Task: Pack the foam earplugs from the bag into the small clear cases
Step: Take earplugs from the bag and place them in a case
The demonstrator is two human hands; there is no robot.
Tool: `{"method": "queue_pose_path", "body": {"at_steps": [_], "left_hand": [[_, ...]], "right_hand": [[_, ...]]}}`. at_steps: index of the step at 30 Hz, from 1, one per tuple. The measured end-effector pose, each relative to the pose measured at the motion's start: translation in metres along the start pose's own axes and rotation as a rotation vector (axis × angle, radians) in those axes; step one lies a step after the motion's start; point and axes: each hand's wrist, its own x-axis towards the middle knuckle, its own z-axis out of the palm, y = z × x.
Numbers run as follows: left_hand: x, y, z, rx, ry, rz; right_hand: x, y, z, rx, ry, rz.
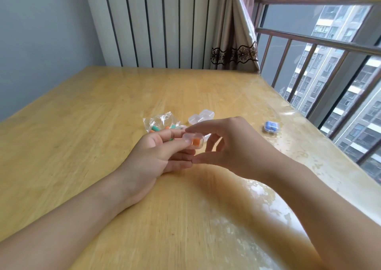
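My left hand [158,156] holds a small clear case [194,140] between thumb and fingers, with orange earplugs inside it. My right hand [226,146] hovers over the case, its index finger touching the lid and its thumb below. Just behind lies the clear plastic bag [159,123] with green and orange foam earplugs. Two clear cases [201,116] sit behind my hands with nothing visible inside. A closed case with blue earplugs [271,127] rests to the right.
The wooden table [103,125] has a glossy cover and ends near a railed window [309,63] on the right. A curtain [233,42] and a ribbed panel stand behind the far edge.
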Motion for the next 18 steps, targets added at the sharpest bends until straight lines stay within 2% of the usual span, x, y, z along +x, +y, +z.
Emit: {"method": "queue_pose_path", "body": {"at_steps": [3, 9, 13, 18], "left_hand": [[-0.001, 0.001, -0.001, -0.015, -0.067, 0.017], [0.001, 0.000, -0.001, -0.046, -0.034, 0.036], [0.000, -0.003, 0.005, 0.001, 0.033, 0.074], [-0.001, -0.002, 0.006, 0.015, 0.043, 0.125]], "right_hand": [[0.001, 0.006, 0.002, 0.005, 0.094, -0.061], [0.002, 0.009, 0.003, 0.008, 0.138, -0.203], [0.002, 0.012, 0.001, 0.074, 0.083, -0.082], [0.003, 0.016, -0.006, 0.473, -0.034, 0.045]]}}
